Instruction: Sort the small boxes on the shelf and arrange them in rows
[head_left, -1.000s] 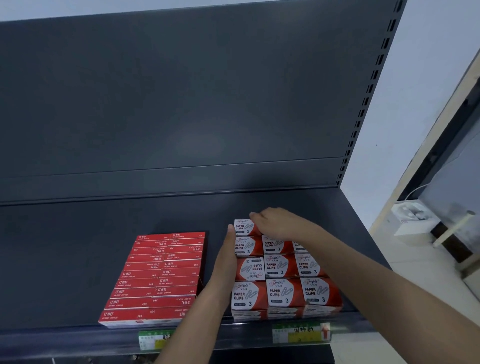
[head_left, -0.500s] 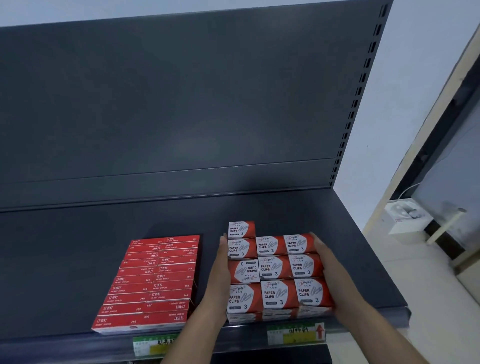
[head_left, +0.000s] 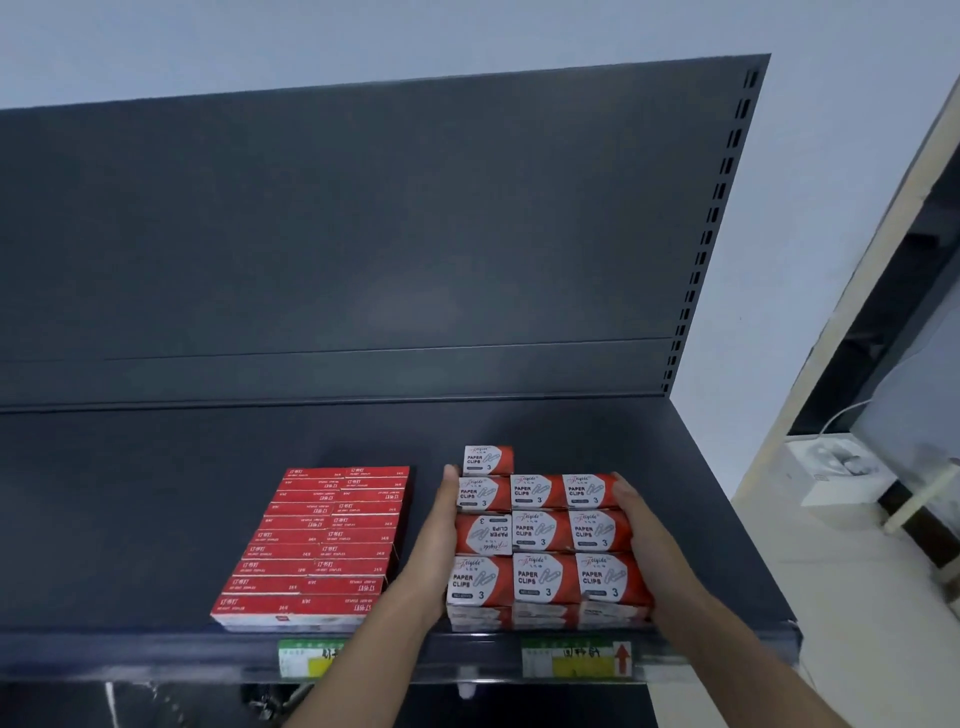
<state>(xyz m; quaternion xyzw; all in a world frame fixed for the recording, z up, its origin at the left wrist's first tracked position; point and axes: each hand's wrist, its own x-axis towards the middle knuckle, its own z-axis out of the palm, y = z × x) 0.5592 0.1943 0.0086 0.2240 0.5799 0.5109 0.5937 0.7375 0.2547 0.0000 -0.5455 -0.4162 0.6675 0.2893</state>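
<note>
The right hand (head_left: 644, 540) has come off the rearmost box and dropped to the right flank of the clip boxes (head_left: 540, 535), while the left hand (head_left: 435, 540) has stayed on the left flank, so the two hands now bracket the block. Both hands are open, with fingers straight and flat against the cardboard, pressing inward and gripping nothing.

Between the hands the clip boxes sit in a three-by-three grid on the shelf (head_left: 156, 519), over a lower layer whose fronts show at the lip. A lone box (head_left: 487, 460) stands just beyond the left fingertips, touching the back of the left column and beginning a fourth row by itself. In the column against the left hand, the middle one is a flipped box (head_left: 483, 535), its print upside down. Outside the left hand, near but apart, the staple boxes (head_left: 322, 545) lie in two tight columns.

The sorting looks done, since the two kinds are apart and each is grouped. The rows seem nearly finished. What is probably left is this squeeze to close the gaps, turning the flipped box, and settling the lone box; whether more boxes remain to fill its row cannot be told
</note>
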